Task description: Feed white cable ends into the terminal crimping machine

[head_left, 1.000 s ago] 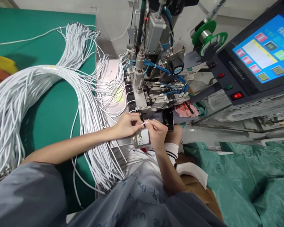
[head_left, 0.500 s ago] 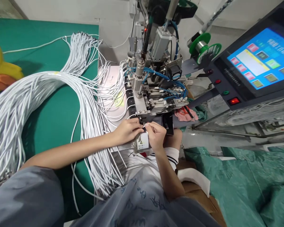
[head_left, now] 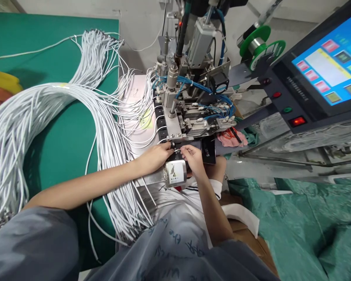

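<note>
At the front of the machine (head_left: 175, 128) my left hand (head_left: 155, 158) rests with its fingers closed at the black holder blocks; what they grip, if anything, is hidden. Close by on the right, my right hand (head_left: 193, 158) pinches a small, thin, silvery piece (head_left: 177, 150) that looks like a cable end. Just below both hands is a clear box with a white label (head_left: 176, 173). White cables (head_left: 146, 145) curve from the left into the row of black blocks (head_left: 160, 124).
A thick bundle of white cables (head_left: 55, 97) lies over the green table (head_left: 67, 140), with a yellow toy (head_left: 2, 86) at its left. A touchscreen panel (head_left: 330, 70) and a green solder spool (head_left: 256, 45) stand right. A dark phone-like slab (head_left: 208, 150) lies by my right hand.
My hands have drawn slightly apart from their close pinch. The right has moved a little right, and the small silvery piece now shows between them. The camera view has shifted slightly.
</note>
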